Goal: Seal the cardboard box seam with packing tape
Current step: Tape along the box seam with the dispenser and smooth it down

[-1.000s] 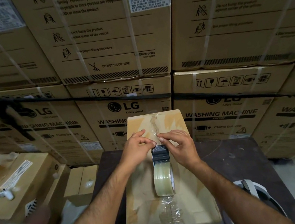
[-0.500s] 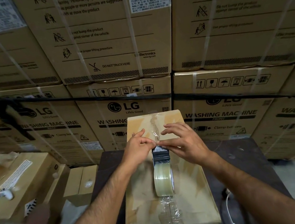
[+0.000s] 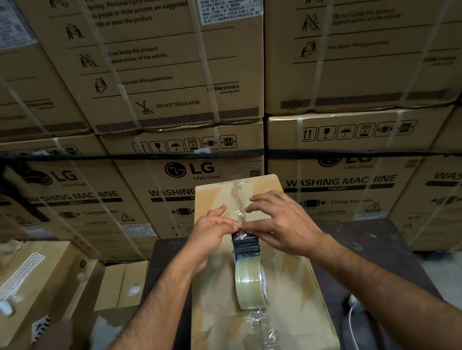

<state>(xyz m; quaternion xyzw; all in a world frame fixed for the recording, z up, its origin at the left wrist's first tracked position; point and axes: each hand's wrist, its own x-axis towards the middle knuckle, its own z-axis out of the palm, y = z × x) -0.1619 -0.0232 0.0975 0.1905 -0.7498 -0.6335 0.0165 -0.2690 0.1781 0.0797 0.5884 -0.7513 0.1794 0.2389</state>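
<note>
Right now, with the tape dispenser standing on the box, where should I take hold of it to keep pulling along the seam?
Probably the black dispenser body, just ahead of the clear tape roll, coming from above with a grip across its two flat sides. The roll stands on edge along the seam of the cardboard box, so both sides are exposed.

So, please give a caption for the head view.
Both hands press tape beside the dispenser on the box.

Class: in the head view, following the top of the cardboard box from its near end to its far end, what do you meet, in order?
Crinkled tape patch → tape roll → black dispenser head → left hand and right hand side by side → bare seam.
</note>
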